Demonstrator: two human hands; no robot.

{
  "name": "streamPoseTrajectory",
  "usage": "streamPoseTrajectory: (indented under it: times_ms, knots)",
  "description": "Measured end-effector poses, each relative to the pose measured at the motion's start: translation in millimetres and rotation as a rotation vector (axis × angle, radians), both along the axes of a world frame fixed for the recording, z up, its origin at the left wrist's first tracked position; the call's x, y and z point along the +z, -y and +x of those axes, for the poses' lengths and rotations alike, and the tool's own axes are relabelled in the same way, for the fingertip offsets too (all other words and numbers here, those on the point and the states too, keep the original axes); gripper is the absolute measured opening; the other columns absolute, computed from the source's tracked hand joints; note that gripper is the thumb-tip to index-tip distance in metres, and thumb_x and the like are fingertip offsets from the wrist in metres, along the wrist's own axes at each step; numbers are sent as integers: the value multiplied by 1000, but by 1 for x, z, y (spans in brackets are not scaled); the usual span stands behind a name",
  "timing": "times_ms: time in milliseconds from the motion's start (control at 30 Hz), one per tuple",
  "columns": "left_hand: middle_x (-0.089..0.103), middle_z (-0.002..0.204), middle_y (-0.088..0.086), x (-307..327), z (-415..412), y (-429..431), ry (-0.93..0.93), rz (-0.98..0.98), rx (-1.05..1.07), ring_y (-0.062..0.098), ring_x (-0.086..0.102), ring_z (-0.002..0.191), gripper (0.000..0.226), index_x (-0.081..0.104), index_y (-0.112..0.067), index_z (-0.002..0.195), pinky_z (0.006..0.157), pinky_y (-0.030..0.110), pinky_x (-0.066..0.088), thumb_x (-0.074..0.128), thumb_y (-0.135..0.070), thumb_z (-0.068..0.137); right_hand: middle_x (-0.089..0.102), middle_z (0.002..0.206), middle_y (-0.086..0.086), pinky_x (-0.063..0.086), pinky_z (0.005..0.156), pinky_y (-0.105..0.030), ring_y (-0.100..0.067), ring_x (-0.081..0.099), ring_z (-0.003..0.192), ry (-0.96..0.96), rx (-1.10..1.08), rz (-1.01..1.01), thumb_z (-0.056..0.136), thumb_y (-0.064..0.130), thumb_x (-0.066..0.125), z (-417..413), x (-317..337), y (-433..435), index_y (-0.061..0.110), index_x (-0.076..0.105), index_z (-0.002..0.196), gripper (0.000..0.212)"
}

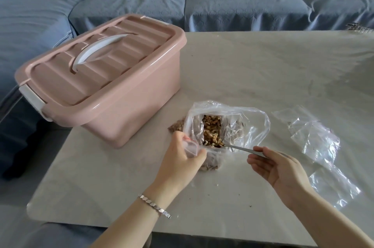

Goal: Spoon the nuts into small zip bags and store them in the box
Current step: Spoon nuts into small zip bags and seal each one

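A large clear plastic bag (249, 124) stands open on the table with walnut pieces (212, 132) inside. My right hand (279, 168) holds a metal spoon (240, 148) by its handle, and the bowl end reaches into the nuts. My left hand (180, 158) grips a small zip bag (191, 147) with a red seal line, just left of the big bag. Below it lies a filled small bag of nuts (211, 163), partly hidden by my hand. The pink storage box (113, 89) with a white handle stands at the left, its lid shut.
Several empty clear zip bags (315, 136) lie to the right on the pale table (263, 69). Another small bag of nuts (177, 125) peeks out between the box and the big bag. A blue sofa with cushions runs behind the table.
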State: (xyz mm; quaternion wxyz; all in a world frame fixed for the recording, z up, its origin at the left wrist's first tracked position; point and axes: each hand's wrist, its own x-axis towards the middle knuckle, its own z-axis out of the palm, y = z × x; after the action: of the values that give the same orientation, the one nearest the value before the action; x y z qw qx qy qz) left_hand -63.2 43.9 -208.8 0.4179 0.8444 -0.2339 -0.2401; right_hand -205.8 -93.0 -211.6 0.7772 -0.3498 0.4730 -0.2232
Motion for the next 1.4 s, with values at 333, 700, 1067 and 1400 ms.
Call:
streamPoseTrajectory:
  times_ms: [333,700,1067,1400]
  knots:
    - [63,80,-11,29,-4,2,365,-364,50,1,59,82,25,52,-19,85,73,5,39,72,-12,73,66,53,-10,52,47,-19,-16,65,48,-62,12,-307,95,10,44,-13,23,20,1,62,82,23]
    - [62,74,-14,-11,-10,31,170,-130,-114,-1,61,66,29,44,-24,89,58,10,46,71,-22,78,64,51,-7,49,43,-17,-14,61,44,-15,64,-440,95,12,43,-16,78,38,1,61,80,26]
    - [57,89,-20,-6,-13,29,189,-105,-154,-6,54,79,36,46,-30,103,64,4,38,71,-35,78,62,47,-7,47,39,-18,-16,58,39,-148,222,-538,94,10,47,3,88,25,-2,62,76,26]
    - [58,85,-13,-4,-12,41,74,-106,-121,-4,54,70,36,39,-28,98,60,10,37,69,-36,78,66,55,-3,51,49,-20,-17,63,47,-269,392,-922,91,11,48,28,92,9,11,65,71,26]
